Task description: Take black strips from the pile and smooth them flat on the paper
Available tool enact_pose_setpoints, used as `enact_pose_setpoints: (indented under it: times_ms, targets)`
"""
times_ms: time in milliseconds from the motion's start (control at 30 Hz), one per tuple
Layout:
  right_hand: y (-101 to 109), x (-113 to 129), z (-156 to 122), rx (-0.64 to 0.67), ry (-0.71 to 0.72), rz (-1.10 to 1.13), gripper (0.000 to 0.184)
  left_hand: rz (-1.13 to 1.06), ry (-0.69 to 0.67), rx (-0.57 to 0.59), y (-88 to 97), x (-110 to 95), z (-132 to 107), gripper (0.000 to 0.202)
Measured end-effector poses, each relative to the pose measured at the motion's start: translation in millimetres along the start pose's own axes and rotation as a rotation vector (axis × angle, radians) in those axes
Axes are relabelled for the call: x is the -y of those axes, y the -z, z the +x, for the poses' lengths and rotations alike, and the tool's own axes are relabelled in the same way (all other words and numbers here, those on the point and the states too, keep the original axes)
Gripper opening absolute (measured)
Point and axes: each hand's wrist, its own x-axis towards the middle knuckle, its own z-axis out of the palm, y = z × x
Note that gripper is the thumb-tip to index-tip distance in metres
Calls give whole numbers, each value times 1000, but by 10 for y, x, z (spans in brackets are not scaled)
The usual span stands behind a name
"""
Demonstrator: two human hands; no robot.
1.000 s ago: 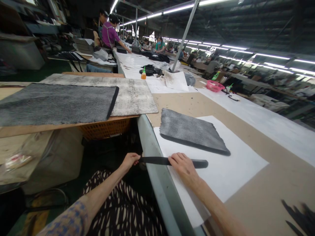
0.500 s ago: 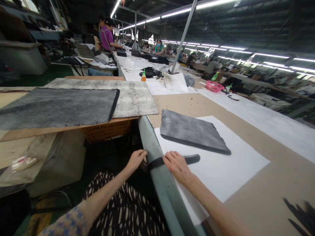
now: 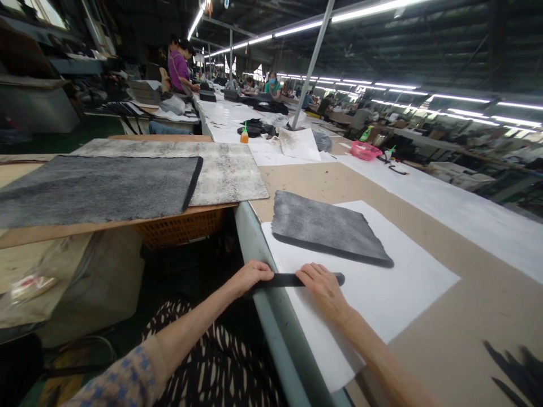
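Observation:
A black strip (image 3: 285,280) lies across the table's front edge onto a white sheet (image 3: 407,282). My left hand (image 3: 251,276) pinches the strip's left end at the grey table rim (image 3: 271,316). My right hand (image 3: 323,288) presses flat on the strip's middle, fingers together and stretched out. Just beyond lies a grey fuzzy mat piece (image 3: 324,227) with a black border along its near edge, apart from both hands.
A large grey mat (image 3: 97,189) lies over a paler mat (image 3: 229,169) on a board at left, above an orange basket (image 3: 182,226). Farther off stand an orange glue bottle (image 3: 244,135) and a pink basket (image 3: 365,150). Other people work at the far tables. Black scraps (image 3: 513,373) lie at right.
My left hand has moved right and up onto the table rim with the strip's end. The strip lies flatter on the sheet; my right hand shifted slightly right along it.

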Motion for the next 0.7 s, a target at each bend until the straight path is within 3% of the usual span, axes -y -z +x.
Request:
enact_pose_setpoints:
  times_ms: [133,233,533,700]
  targets:
    - [14,-228,-259,-30,-61,27,21,24,-19,15,15,24,54,22]
    - [14,-266,-301,-44,-69,21,22,34,-27,21,55,95,84,23]
    - [-34,236,249,27,92,-138,9,42,52,-54,468,414,-54,25]
    - [-50,334,355,45,136,-174,7,28,88,-36,585,446,-140,27]
